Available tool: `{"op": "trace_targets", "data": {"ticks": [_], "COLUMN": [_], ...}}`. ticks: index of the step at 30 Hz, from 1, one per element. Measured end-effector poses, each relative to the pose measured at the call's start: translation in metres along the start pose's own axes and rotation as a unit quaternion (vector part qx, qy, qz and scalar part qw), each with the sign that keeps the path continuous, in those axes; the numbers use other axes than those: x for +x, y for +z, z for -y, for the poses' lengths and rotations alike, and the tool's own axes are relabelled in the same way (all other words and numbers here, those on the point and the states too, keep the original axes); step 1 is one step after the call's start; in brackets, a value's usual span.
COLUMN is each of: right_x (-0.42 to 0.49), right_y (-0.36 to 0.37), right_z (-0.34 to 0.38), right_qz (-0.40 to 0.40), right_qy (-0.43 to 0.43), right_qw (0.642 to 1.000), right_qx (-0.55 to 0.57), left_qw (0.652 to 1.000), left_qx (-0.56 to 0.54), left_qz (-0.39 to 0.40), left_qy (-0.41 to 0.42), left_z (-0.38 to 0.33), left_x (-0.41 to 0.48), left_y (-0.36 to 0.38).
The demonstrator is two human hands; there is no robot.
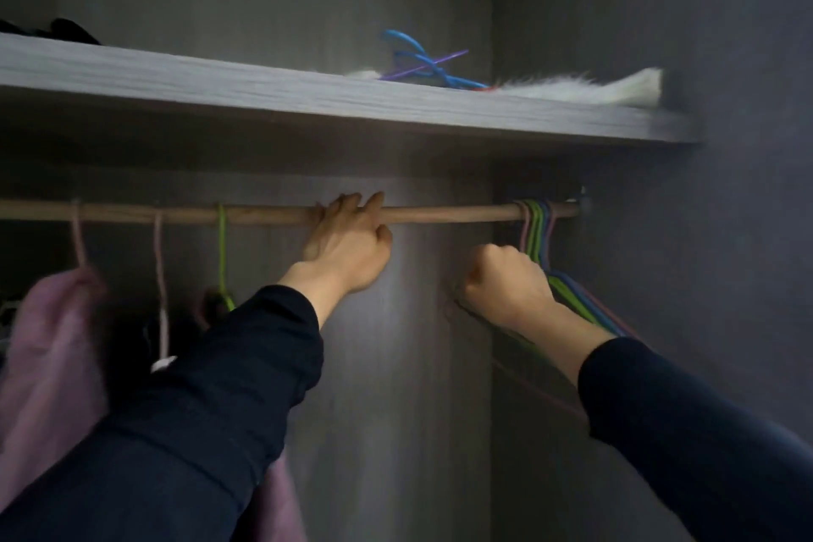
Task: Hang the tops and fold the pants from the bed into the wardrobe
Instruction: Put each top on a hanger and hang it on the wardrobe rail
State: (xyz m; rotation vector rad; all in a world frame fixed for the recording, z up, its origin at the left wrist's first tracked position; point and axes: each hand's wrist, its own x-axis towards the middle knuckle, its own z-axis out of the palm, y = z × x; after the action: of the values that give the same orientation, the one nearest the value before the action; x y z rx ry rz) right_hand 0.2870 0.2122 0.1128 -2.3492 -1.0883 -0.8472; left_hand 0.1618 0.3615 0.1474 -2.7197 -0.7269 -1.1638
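rod hold: the left grip (347, 242) has its fingers curled over the rod (440, 213) at mid-span. This is likely a brace for the reach, in the bare stretch between the hung clothes and the spare stack.
hanger hold: the right grip (506, 282) is closed in a tight fist on the hangers (539, 233), just below their hooks. They are an empty bunch in pink, green and blue, crowded at the rod's right end beside the wardrobe wall.
why there: spares kept at the end leave the rest of the rod free for clothes.
step: probably freeing one hanger from the bunch for the next top. Which one the fingers have singled out cannot be told.
tops: a pink top (48, 343) and at least two other hangers already hang at the rod's left end. That part is blurred.
pants, bed: out of view.
shelf (220, 79): above the rod, with loose blue hangers (422, 62) lying on it.
risk: the hooks overlap and may lift off together.
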Motion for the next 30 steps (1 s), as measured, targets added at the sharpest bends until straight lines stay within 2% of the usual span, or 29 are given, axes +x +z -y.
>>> {"op": "trace_targets", "data": {"ticks": [4,7,10,14,17,21,26,30], "right_x": [-0.005,-0.007,-0.008,-0.004,-0.001,0.002,0.006,-0.02], "right_y": [-0.006,0.004,0.015,0.02,0.007,-0.013,-0.013,-0.001], "right_z": [-0.058,-0.081,-0.086,-0.085,-0.08,-0.07,-0.066,-0.069], "right_qz": [-0.015,-0.005,0.018,0.031,0.04,0.023,0.01,-0.016], "right_qy": [-0.028,-0.052,-0.072,-0.082,-0.063,-0.002,0.017,0.026], "right_qw": [0.992,0.977,0.966,0.962,0.98,1.0,0.987,0.974], "right_qx": [-0.125,-0.207,-0.248,-0.26,-0.183,-0.008,0.156,0.226], "left_qw": [0.999,0.997,0.993,0.992,0.992,0.992,0.995,0.997], "left_qx": [0.023,0.03,0.017,0.025,0.03,0.025,0.028,-0.007], "left_qz": [-0.009,-0.067,-0.113,-0.122,-0.124,-0.12,-0.097,-0.067], "left_qy": [0.02,0.016,0.024,0.014,0.014,0.002,-0.007,-0.041], "left_z": [-0.02,-0.022,-0.022,-0.024,-0.022,-0.024,-0.028,-0.037], "left_x": [0.005,0.006,0.003,0.005,0.005,0.004,0.003,-0.001], "left_y": [0.031,0.043,0.052,0.052,0.051,0.051,0.047,0.047]}}
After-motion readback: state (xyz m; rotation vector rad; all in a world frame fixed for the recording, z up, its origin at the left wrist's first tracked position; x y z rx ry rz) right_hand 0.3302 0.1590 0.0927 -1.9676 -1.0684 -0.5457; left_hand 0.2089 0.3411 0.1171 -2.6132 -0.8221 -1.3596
